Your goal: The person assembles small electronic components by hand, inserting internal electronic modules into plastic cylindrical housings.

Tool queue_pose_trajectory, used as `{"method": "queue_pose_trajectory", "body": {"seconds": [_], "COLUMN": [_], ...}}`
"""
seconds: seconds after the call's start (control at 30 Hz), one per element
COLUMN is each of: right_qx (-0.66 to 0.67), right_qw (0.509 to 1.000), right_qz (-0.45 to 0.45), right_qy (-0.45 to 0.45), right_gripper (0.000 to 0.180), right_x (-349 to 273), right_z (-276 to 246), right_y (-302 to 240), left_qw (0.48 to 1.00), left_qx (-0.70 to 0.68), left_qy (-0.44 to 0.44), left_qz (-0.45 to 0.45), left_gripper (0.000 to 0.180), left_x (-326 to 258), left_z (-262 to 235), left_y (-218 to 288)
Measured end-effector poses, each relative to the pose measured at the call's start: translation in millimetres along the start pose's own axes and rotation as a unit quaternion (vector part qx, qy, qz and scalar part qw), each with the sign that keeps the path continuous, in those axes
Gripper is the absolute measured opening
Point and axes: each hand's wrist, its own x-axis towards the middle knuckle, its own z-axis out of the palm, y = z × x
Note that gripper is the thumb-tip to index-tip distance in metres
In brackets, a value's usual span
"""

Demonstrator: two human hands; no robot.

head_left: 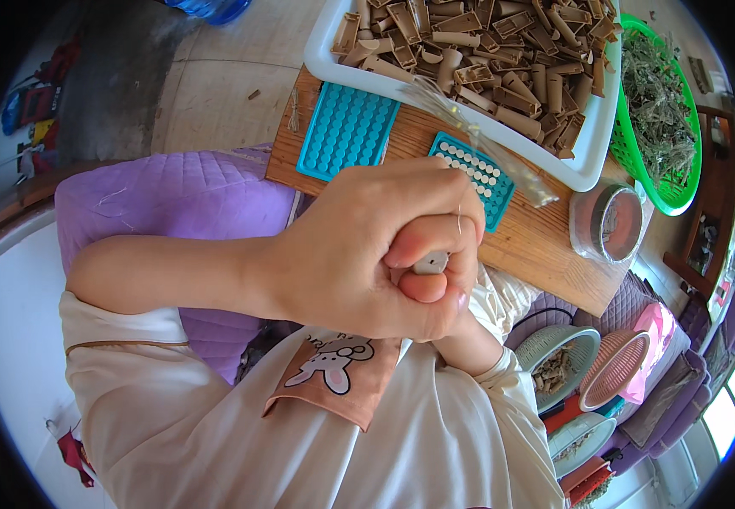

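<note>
Left hand (359, 250) wraps over the right hand (435, 284), both clenched on a small pale tube (429, 264), pressing it tight. Just beyond lie teal trays (346, 129); farther, a white bin (592, 144) of brown tubes (486, 51).

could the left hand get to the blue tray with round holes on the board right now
Probably not at once: the left hand is wrapped over the right hand around a small pale piece. The blue tray lies uncovered just beyond.
</note>
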Motion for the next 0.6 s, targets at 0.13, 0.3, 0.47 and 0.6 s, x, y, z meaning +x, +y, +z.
{"method": "queue_pose_trajectory", "body": {"seconds": [0.13, 0.3, 0.47, 0.6], "right_qx": [-0.196, 0.101, 0.099, 0.402], "right_qw": [0.969, 0.993, 0.988, 0.895], "right_qz": [-0.091, 0.061, 0.039, 0.099], "right_qy": [-0.122, 0.018, 0.115, 0.165], "right_gripper": [0.016, 0.021, 0.041, 0.043], "right_x": [-6, -8, -3, -5], "right_z": [-6, 1, -15, -43], "right_y": [15, 5, 25, 22], "left_qw": [0.999, 1.0, 0.998, 0.994], "left_qx": [-0.022, 0.004, 0.045, 0.091], "left_qy": [0.037, 0.013, 0.01, -0.01], "left_qz": [0.015, -0.007, -0.043, -0.056], "left_gripper": [0.02, 0.028, 0.064, 0.062], "left_x": [-1, 0, 2, 0], "left_z": [3, 1, -2, -5], "left_y": [4, 0, -11, -9]}}
